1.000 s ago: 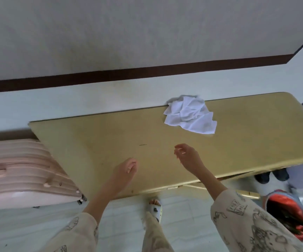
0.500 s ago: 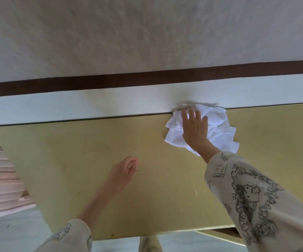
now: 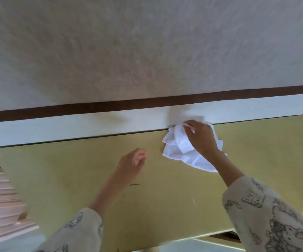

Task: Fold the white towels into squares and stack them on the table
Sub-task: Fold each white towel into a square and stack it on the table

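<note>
Head view: one frame, blurred by motion.
Towel: white towel [image 3: 181, 151] lies crumpled at the far edge of the yellow tabletop [image 3: 74, 171].
Right grip: right hand [image 3: 200, 138] curls over it, fingers pinching cloth.
Left grip: left hand [image 3: 131, 163] hovers near, fingers loosely curled, holding nothing.

The white towel [image 3: 179, 151] under the right grip [image 3: 200, 137] is thin, crumpled, matt cloth. The worktop [image 3: 85, 171] beneath both grips is smooth yellowish laminate with a dull sheen and small dark scuffs. Beyond them, the wall [image 3: 147, 48] looks matt and grainy. The sleeves [image 3: 267, 215] are soft printed fabric.
</note>
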A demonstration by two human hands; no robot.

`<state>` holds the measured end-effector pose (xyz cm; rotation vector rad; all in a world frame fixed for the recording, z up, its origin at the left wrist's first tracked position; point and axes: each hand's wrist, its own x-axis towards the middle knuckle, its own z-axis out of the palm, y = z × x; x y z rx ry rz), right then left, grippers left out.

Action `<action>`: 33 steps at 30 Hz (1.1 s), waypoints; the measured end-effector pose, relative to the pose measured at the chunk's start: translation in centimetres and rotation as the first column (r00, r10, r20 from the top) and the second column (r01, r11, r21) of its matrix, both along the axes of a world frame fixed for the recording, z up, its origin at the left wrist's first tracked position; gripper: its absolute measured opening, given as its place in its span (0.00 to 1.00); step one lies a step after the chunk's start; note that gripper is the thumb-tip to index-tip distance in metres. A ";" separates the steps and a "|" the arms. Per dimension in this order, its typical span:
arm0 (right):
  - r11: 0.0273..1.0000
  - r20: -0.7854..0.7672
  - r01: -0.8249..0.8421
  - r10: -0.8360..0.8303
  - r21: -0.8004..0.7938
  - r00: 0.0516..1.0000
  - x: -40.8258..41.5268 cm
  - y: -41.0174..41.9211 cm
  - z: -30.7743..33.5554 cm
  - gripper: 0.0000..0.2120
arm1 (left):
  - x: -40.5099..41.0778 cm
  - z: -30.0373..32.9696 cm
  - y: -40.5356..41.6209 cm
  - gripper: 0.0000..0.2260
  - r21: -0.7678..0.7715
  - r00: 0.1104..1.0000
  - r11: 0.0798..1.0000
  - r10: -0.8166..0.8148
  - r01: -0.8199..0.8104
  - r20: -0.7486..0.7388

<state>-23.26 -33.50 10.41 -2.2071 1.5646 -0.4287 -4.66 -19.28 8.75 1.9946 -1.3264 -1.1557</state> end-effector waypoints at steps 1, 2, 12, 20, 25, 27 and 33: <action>1.000 0.039 -0.003 0.002 0.029 0.999 0.2 0.7 1.8 0.10 | 0.1 0.9 -0.3 0.12 -0.048 1.000 0.999 -0.013 0.013 -0.002; 0.999 0.069 -0.011 0.007 0.052 0.998 0.5 1.5 3.6 0.10 | 0.1 1.9 -0.5 0.14 -0.104 1.000 0.994 -0.024 0.024 -0.003; 0.989 0.391 -0.079 0.025 0.124 0.920 4.9 10.0 16.0 0.10 | 2.0 11.7 1.4 0.06 -0.260 0.992 0.959 -0.087 0.109 0.095; 0.994 0.441 -0.009 -0.042 0.113 0.897 5.1 11.7 17.9 0.19 | 10.3 13.5 6.9 0.01 -0.274 0.975 0.958 -0.021 0.083 0.220; 0.993 0.334 0.001 -0.040 0.115 0.942 6.2 11.2 16.2 0.17 | 12.3 13.2 7.0 0.01 -0.361 0.960 0.930 0.042 0.064 0.277; 0.995 0.279 0.007 -0.033 0.095 0.960 6.6 10.6 15.9 0.18 | 12.8 13.6 6.6 0.02 -0.366 0.946 0.928 0.056 0.068 0.320; 1.000 0.295 -0.030 0.028 0.001 0.955 6.9 10.7 15.3 0.07 | 14.6 13.3 6.2 0.04 -0.365 0.879 0.917 0.036 0.159 0.475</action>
